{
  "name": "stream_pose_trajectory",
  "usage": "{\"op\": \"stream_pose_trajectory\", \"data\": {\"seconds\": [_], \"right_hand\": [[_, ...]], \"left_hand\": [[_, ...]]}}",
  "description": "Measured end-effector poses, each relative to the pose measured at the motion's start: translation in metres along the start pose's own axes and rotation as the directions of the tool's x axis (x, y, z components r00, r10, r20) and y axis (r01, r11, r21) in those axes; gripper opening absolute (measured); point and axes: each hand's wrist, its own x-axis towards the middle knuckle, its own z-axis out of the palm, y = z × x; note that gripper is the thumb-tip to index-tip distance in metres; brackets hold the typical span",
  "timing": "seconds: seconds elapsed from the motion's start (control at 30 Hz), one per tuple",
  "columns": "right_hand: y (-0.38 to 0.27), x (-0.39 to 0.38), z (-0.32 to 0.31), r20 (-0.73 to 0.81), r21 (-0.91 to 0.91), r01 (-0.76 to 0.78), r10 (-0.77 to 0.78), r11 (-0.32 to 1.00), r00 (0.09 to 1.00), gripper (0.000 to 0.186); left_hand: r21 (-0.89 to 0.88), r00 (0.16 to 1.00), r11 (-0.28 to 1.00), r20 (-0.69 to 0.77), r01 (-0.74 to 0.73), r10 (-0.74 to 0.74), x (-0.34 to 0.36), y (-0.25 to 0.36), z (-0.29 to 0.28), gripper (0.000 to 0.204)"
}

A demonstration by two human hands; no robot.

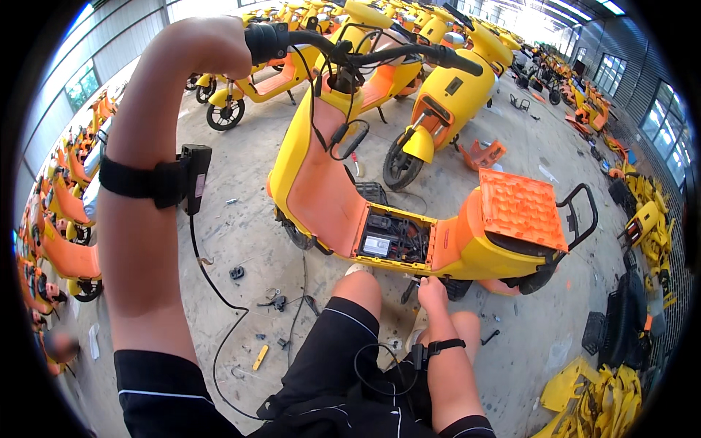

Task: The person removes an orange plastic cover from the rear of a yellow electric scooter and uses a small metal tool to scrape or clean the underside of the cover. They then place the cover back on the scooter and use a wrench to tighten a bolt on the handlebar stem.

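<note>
A yellow and orange electric scooter (321, 190) stands side-on before me. My left hand (226, 47) is closed around the left end of its handlebar (314, 38), which hides the fingertips. Low on the scooter's near side, my right hand (432, 293) is closed beneath the footboard edge. What its fingers grip is too small to make out; a dark elongated part (407, 293) shows beside them. The footboard compartment (431, 248) lies uncovered, showing black wiring and a silver box (377, 245). An orange ribbed panel (522, 210) rests tilted on the seat (518, 244).
Another yellow scooter (449, 98) stands just beyond, with many more in rows behind. Loose black parts (276, 301) and a yellow-handled tool (261, 358) lie on the concrete floor by my left leg. Yellow body panels (595, 398) are heaped at the right.
</note>
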Motion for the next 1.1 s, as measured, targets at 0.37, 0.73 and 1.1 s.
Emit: {"op": "stream_pose_trajectory", "data": {"seconds": [0.37,0.73,1.1], "right_hand": [[-0.004,-0.01,-0.001,-0.003,0.009,0.015,-0.015,1.0,1.0,0.038],[0.014,0.021,0.013,-0.122,0.097,0.232,-0.219,0.968,0.968,0.036],[0.047,0.058,0.023,-0.148,0.157,0.267,-0.245,0.951,0.958,0.033]], "left_hand": [[0.08,0.998,0.995,0.038,0.052,-0.055,-0.033,0.01,-0.01,0.059],[0.056,0.992,0.996,0.116,-0.062,0.055,-0.042,0.013,-0.026,0.052],[0.02,0.826,0.967,-0.515,-0.256,0.229,-0.099,-0.027,0.01,0.036]]}}
